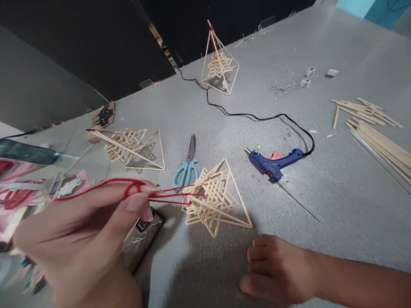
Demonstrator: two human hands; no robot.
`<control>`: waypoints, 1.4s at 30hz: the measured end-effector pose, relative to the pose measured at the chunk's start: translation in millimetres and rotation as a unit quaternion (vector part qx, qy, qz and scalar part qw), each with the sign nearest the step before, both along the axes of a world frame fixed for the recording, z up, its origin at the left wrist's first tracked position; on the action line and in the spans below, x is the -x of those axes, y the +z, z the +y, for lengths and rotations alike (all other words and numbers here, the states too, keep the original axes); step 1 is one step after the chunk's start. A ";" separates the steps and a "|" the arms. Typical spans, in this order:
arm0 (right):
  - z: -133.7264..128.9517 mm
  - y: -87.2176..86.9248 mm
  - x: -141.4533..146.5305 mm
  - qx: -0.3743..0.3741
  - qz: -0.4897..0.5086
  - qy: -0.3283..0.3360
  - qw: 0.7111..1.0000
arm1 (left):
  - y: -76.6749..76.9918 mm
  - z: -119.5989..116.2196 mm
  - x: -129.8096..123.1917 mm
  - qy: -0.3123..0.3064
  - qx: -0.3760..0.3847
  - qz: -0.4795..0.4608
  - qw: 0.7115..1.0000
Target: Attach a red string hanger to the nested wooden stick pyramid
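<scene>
Red thread (170,201), pinched by the left hand (91,231), reaches a wooden frame (221,212); the right hand (276,270) is clenched.

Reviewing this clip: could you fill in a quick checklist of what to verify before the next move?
1. Left hand gripping the red thread: ok, pinched between thumb and fingers.
2. Thread strands running straight to the nearest stick frame: ok.
3. Knots at that frame secure: cannot tell, too small.
4. Right hand steadying the frame: not ok, it is curled and apart from it.
5. Glue gun clear of both hands: ok.
6. Scissors clear of the frame: cannot tell, handles lie close beside it.
</scene>
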State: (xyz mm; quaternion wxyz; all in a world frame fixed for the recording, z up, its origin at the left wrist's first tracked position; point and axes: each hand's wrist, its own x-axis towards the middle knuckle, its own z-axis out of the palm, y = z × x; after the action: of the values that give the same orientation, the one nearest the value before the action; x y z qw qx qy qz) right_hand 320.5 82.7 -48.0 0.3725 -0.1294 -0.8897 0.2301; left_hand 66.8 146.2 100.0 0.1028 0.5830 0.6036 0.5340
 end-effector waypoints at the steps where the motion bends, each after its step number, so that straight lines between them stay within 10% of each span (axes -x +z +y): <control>1: 0.1 -0.3 -0.2 0.000 0.001 -0.001 1.000 | -0.3 0.2 0.7 -0.003 0.001 0.004 1.000; 26: 2.1 -9.0 0.4 0.029 0.071 -0.043 0.996 | 6.6 6.0 -2.7 -0.060 0.022 0.007 0.998; 37: 44.3 56.2 18.1 0.005 0.116 -0.264 0.958 | -9.2 30.4 14.4 -0.192 -0.005 -0.023 0.981; 42: 71.5 45.4 55.9 0.024 0.147 -0.289 0.946 | -6.4 32.8 7.9 -0.211 0.024 -0.037 0.977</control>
State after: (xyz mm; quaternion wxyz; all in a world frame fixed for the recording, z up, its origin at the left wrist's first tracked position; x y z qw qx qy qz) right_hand 264.5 154.1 -2.7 0.5468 -0.3546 -0.7435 0.1501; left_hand 58.9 179.0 93.6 0.2491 0.6746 0.4754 0.5068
